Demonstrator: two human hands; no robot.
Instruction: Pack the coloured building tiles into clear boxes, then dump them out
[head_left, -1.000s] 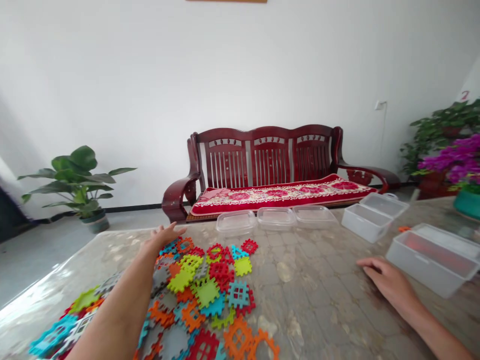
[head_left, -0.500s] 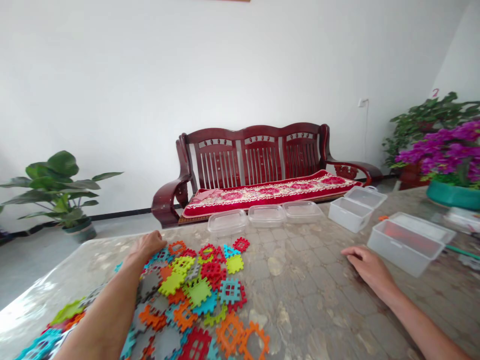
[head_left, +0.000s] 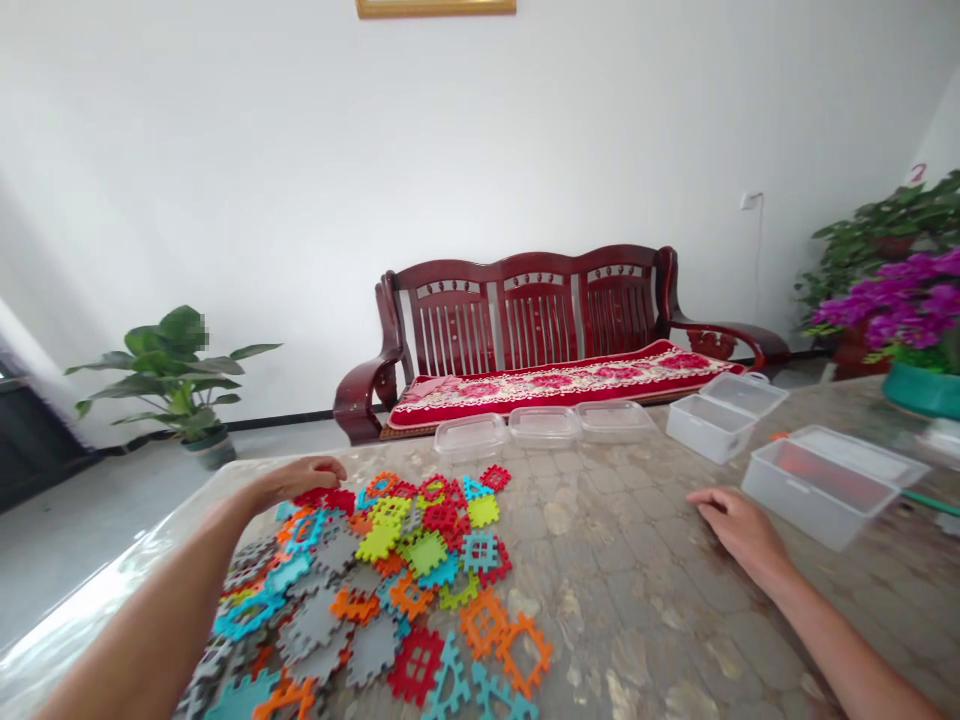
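My left hand point(head_left: 304, 478) is at the far left edge of a heap of toothed plastic building tiles. Its fingers curl inward just above some red tiles point(head_left: 339, 500); what they hold, if anything, is hidden. Grey tiles point(head_left: 373, 648), orange tiles point(head_left: 480, 622), lime tiles point(head_left: 424, 552) and blue tiles point(head_left: 480, 550) overlap in the heap, some with window-like cutouts. On the right side of the table, my right hand point(head_left: 739, 522) rests with fingers stretched out and holds nothing. It lies just left of a clear plastic box point(head_left: 817, 500).
Three clear shallow trays or lids point(head_left: 544, 426) line the table's far edge. A second clear box point(head_left: 709, 425) with its lid raised stands behind the first, which has something orange inside. A purple flower pot point(head_left: 922, 388) sits at the right. Beyond the table point(head_left: 600, 600) is a wooden bench point(head_left: 536, 310).
The view has swung slightly left. My left hand has shifted a little and its fingers curl more, with red tiles now showing beneath it. My right hand stays in place.
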